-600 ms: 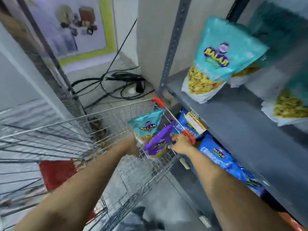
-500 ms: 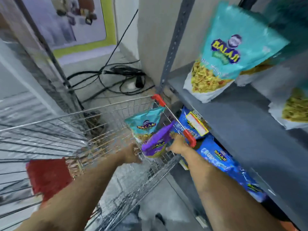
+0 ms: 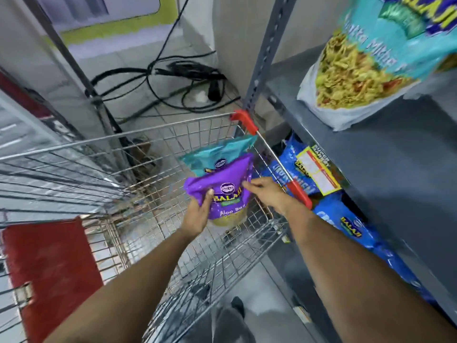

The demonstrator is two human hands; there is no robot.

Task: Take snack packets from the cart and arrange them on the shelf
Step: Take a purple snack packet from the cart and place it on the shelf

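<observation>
A purple snack packet [image 3: 228, 186] is held upright inside the wire cart [image 3: 153, 134]. My left hand [image 3: 197, 214] grips its lower left side, thumb on the front. My right hand [image 3: 268, 191] pinches its upper right edge. Behind it a teal packet [image 3: 217, 154] leans against the cart's right wall. On the grey shelf [image 3: 383, 157] at the right stands another teal packet [image 3: 371, 58]. Blue packets [image 3: 351, 224] lie on the shelf level below.
The cart's red handle [image 3: 299, 191] runs along its right rim, close to the shelf upright [image 3: 267, 48]. A red flap [image 3: 52, 263] hangs on the cart's near left side. Black cables [image 3: 178, 78] lie coiled on the floor beyond the cart.
The purple packet has been lifted and turned upright in front of the teal one. My left hand moved onto it, and my right hand shifted from the cart rim to its top edge.
</observation>
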